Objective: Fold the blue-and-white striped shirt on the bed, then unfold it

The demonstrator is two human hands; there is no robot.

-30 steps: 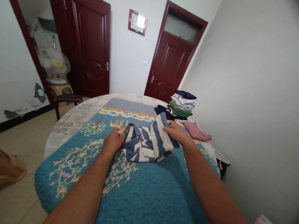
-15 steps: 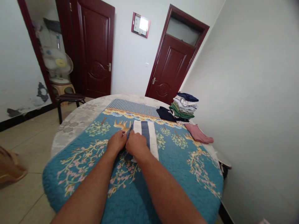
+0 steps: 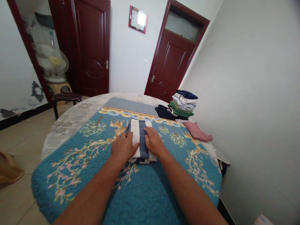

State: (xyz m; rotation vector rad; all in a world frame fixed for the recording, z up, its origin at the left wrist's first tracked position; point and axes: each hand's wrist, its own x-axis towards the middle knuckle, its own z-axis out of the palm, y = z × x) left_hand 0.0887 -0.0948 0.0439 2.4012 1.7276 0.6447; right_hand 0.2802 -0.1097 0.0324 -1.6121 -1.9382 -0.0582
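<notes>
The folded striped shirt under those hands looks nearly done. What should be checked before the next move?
Left hand on the folded striped garment: ok.
Right hand on the garment: ok.
Garment lying flat on the teal quilt: ok.
Layers along the near edge lined up: cannot tell, they are partly hidden from this view.
Stack of folded clothes upright beyond the quilt: ok.

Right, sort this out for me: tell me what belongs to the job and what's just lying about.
Part of the job: the blue-and-white striped shirt, the left hand and right hand pressing on it, and the teal quilt beneath.

Just lying about: the stack of folded clothes, the navy garment, the pink garment, the electric fan.
</notes>
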